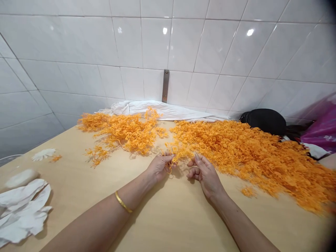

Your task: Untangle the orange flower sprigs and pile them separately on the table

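Observation:
A tangled spray of thin orange, curly plastic-looking strands (182, 153) is stretched between my two hands, just above the tabletop. My left hand (160, 167) pinches its left end between thumb and fingers. At its right end, my right hand (204, 174) grips with thumb and index finger, while the other fingers curl below. Behind and to the right spreads a large heap of the same orange strands (244, 148). A smaller orange pile (128, 131) lies beyond my left hand. What exactly the strands are cannot be made out.
Crumpled white cloth (25, 210), a white rounded object (21, 178) and a white flower-like piece (43, 154) lie on the table (168, 224) at left. A white cloth strip (149, 106) runs along the tiled wall. A black pouch (264, 120) and purple bag (321, 124) are at right.

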`<state>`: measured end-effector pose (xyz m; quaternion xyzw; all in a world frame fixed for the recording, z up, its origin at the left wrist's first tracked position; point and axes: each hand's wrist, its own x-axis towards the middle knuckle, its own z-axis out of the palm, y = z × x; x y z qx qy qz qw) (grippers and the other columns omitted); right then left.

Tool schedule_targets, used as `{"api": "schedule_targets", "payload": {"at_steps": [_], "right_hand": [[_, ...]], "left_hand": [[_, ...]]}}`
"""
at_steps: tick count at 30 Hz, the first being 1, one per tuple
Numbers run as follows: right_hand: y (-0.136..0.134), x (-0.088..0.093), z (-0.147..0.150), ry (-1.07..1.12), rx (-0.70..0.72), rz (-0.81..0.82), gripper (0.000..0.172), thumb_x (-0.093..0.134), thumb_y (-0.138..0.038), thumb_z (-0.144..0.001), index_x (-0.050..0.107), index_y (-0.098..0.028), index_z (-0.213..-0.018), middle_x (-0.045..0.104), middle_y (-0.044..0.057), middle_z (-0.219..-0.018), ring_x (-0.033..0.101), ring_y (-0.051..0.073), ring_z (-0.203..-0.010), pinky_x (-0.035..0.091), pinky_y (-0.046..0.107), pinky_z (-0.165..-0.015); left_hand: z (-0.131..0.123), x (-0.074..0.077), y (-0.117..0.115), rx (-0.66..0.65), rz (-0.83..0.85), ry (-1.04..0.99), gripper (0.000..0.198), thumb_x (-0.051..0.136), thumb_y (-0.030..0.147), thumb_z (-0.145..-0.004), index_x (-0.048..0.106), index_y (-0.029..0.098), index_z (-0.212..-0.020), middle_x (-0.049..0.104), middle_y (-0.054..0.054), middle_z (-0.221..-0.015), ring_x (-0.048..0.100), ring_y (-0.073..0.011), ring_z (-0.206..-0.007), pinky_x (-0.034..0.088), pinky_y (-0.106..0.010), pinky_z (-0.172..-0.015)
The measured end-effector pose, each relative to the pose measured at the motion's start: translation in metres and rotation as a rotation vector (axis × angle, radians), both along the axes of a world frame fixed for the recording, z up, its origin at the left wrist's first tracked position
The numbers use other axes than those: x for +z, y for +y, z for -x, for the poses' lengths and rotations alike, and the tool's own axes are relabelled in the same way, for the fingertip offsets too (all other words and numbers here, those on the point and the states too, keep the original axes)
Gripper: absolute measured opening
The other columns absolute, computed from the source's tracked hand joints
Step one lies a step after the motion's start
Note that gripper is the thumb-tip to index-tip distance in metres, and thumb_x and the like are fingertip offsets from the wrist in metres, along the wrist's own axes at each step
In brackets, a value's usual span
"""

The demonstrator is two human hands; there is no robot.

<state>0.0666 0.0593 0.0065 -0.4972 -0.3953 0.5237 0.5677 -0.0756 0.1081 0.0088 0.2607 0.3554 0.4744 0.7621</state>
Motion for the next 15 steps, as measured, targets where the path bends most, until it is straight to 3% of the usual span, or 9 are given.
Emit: {"api": "schedule_targets", "payload": {"at_steps": [4, 7, 11, 15], "right_hand": [[-0.003, 0.0, 0.006, -0.093, 0.068, -0.045, 0.036, 0.052, -0.052, -0.072, 0.046, -0.017, -0.069, 0.052, -0.001, -0.063, 0.049, 0.008, -0.045, 0.039, 0.022, -0.045], [-0.004, -0.005, 0.015, -0.233, 0.089, -0.099, 0.033, 0.06, -0.048, -0.067, 0.048, -0.017, -0.069, 0.049, -0.003, -0.054, 0.045, 0.009, -0.046, 0.036, 0.022, -0.045], [-0.004, -0.012, 0.022, -0.349, 0.05, -0.164, 0.03, 0.068, -0.039, -0.06, 0.055, -0.017, -0.075, 0.056, 0.0, -0.063, 0.047, 0.012, -0.054, 0.037, 0.023, -0.049], [-0.003, -0.013, 0.022, -0.377, 0.139, -0.206, 0.019, 0.062, -0.034, -0.065, 0.058, -0.016, -0.071, 0.058, 0.001, -0.065, 0.05, 0.015, -0.061, 0.038, 0.024, -0.055]], "left_hand": [[-0.004, -0.002, -0.004, 0.064, -0.054, -0.021, 0.017, 0.059, 0.003, -0.06, 0.047, 0.012, -0.054, 0.054, 0.0, -0.053, 0.056, -0.0103, -0.053, 0.044, -0.021, -0.053], [-0.009, -0.007, -0.011, 0.065, -0.118, -0.009, 0.02, 0.062, 0.005, -0.055, 0.044, 0.014, -0.056, 0.053, 0.002, -0.05, 0.052, -0.0093, -0.046, 0.041, -0.022, -0.048], [-0.012, -0.01, -0.016, 0.038, -0.136, -0.013, 0.023, 0.062, 0.003, -0.048, 0.043, 0.015, -0.056, 0.056, 0.002, -0.051, 0.052, -0.011, -0.046, 0.04, -0.023, -0.048], [-0.007, -0.006, -0.012, -0.019, -0.115, 0.005, 0.018, 0.068, 0.013, -0.05, 0.05, 0.013, -0.055, 0.058, -0.001, -0.054, 0.054, -0.0123, -0.051, 0.041, -0.025, -0.052]]}}
